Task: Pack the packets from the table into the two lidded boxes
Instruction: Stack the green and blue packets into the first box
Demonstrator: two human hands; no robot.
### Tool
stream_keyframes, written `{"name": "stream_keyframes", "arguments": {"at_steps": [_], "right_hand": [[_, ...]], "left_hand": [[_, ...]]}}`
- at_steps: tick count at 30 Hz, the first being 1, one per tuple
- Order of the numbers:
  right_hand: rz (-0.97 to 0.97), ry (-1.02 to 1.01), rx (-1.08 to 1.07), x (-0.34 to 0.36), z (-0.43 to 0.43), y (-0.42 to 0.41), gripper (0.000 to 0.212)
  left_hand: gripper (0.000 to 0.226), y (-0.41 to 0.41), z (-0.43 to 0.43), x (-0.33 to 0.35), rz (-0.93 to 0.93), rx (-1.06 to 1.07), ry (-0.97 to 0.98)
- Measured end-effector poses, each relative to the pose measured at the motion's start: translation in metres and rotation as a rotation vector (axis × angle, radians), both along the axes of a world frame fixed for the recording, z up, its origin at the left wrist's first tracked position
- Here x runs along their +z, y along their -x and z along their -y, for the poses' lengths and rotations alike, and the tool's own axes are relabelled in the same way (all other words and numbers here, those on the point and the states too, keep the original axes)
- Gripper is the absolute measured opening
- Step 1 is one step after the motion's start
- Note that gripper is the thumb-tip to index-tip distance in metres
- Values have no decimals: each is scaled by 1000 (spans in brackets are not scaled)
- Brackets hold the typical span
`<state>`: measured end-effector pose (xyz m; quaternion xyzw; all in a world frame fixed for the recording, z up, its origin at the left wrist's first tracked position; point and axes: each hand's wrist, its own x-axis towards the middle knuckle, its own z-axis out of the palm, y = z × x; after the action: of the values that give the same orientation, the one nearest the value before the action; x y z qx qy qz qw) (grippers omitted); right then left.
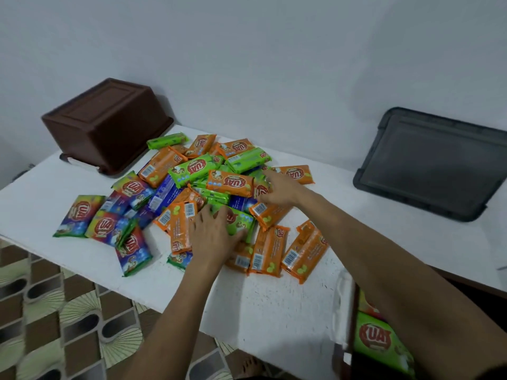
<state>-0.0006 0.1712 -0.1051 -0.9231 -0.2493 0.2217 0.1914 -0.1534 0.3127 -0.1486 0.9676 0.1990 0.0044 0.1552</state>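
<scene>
Several packets lie heaped on the white table, orange ones, green ones and multicoloured ones. My left hand lies on the near middle of the heap, fingers over a green packet and thumb curled at its near edge. My right hand reaches into the right side of the heap, fingers curled on a red-and-orange packet. A brown box stands bottom-up at the back left. A dark grey box or lid leans at the back right.
Below the table's right front edge a container holds green packets. A patterned floor lies to the left beyond the table edge. A plain wall runs close behind the table.
</scene>
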Motion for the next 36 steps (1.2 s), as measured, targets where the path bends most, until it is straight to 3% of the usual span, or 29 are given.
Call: {"name": "stream_keyframes", "arguments": {"at_steps": [8,12,15,18,26,31,36], "right_hand": [[-28,58,6,-11,-11,-17,96],[10,161,36,-13,-7,-24,75],[-53,90,21,-9,4,-26,63],[-104,4,13,0,13,-24,47],[-214,-355,-151,17,39,-12,34],[-233,-597,-355,35,66,0,36],[-438,-773,-488,50,94,18,55]], "left_hand": [[87,-8,-3,6,-106,34,12],[104,-8,-5,6,-43,41,46],[107,-6,-5,7,-9,38,71],[90,-6,-9,10,31,29,138],[31,-1,-19,21,143,-60,470],[23,5,-13,29,313,13,688],[24,7,-4,45,477,73,864]]}}
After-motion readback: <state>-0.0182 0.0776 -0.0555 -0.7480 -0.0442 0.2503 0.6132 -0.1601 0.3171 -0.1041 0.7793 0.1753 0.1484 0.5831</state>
